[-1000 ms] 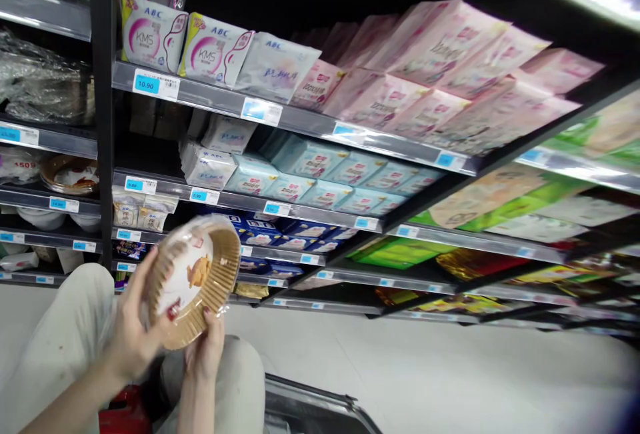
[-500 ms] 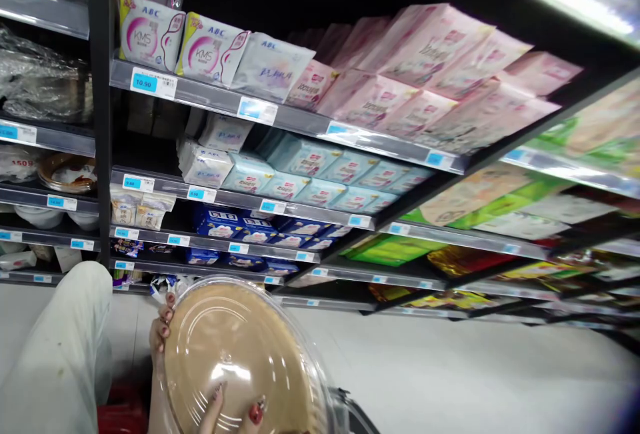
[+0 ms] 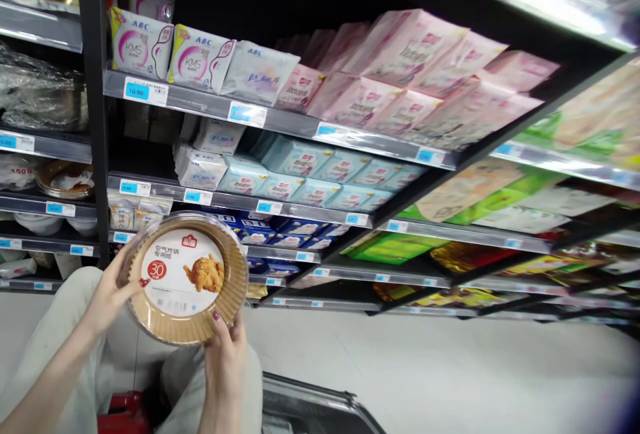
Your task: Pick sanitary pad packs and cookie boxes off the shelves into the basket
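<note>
Between my hands is a round clear plastic pack of brown air fryer paper liners (image 3: 140,311), its label side facing me. The white label shows a red "30" and a picture of fried chicken. My left hand (image 3: 113,294) grips the left rim, thumb on the front and the other fingers out of sight behind. At the lower right rim my right hand (image 3: 227,341) is closed on the pack, its thumb on the front. The pack is held above my knees, in front of the lower shelves.
Shelves ahead carry pink packs (image 3: 360,101), light blue packs (image 3: 305,157) and dark blue packs (image 3: 295,227). A similar round pack (image 3: 65,179) lies on the left shelf. A dark basket or cart (image 3: 310,401) stands on the floor (image 3: 425,361) to my right, and something red (image 3: 125,414) is below me.
The pack has been turned from its plain side to its labelled side. It has moved up, left and farther from the camera, with both hands now at its rim.
</note>
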The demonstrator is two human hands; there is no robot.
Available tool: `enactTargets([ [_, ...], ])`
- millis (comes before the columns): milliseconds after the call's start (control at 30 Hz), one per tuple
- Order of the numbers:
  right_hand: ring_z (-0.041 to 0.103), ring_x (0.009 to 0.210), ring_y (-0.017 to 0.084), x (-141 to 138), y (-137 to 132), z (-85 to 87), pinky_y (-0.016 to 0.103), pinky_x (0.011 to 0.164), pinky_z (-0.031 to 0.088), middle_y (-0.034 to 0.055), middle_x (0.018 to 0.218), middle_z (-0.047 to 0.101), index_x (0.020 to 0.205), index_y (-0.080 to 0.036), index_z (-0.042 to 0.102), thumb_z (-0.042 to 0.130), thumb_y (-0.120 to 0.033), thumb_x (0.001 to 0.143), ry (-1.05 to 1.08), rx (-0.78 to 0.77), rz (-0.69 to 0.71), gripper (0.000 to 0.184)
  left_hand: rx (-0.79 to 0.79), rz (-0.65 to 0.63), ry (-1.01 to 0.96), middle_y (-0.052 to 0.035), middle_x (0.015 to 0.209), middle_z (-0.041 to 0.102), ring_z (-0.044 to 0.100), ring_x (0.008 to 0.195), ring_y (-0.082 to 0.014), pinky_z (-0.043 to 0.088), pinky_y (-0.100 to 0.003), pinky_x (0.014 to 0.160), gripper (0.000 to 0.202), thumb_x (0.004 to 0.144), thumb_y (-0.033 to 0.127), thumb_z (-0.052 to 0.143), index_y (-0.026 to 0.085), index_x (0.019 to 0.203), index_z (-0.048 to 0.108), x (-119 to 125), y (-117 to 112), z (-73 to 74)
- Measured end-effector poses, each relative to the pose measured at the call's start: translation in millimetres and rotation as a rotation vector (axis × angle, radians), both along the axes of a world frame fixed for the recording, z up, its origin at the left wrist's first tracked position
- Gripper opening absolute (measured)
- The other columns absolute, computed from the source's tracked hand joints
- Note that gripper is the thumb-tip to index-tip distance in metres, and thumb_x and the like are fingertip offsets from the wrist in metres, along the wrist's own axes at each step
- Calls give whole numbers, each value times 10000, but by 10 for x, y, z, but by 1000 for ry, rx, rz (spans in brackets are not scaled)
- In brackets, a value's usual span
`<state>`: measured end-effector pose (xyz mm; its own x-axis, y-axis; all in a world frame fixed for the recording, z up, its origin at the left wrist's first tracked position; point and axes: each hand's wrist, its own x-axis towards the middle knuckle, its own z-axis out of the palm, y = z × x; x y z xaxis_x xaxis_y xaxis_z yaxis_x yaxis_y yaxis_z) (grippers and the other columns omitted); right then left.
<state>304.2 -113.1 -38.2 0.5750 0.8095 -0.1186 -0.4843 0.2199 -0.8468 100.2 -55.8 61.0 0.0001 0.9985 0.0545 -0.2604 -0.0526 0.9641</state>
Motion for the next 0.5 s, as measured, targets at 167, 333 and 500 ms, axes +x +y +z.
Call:
enactTargets([
  [167,821,1043,299,97,-122,84,411,923,670,94,1191,849,1242,-269,726,977,-448,672,-123,-59,-63,648,-170,22,-118,-127,1338,814,623,1440,-444,464,-509,1261,701,520,264,915,202,1208,800,0,106,-52],
  [333,817,1053,308,118,-109,76,396,875,667,131,1210,848,1207,-248,764,970,-480,676,-148,-60,-78,616,-171,3,-142,-120,1273,839,672,1379,-421,500,-481,1223,647,501,205,900,194,1142,813,29,86,-47],
  [500,818,1015,310,137,-90,25,382,841,664,121,1133,862,1105,-241,841,945,-479,685,-188,-17,-106,494,-139,-53,-81,-143,1168,867,736,1271,-460,557,-544,1159,527,520,229,930,174,1038,847,-12,120,-145],
])
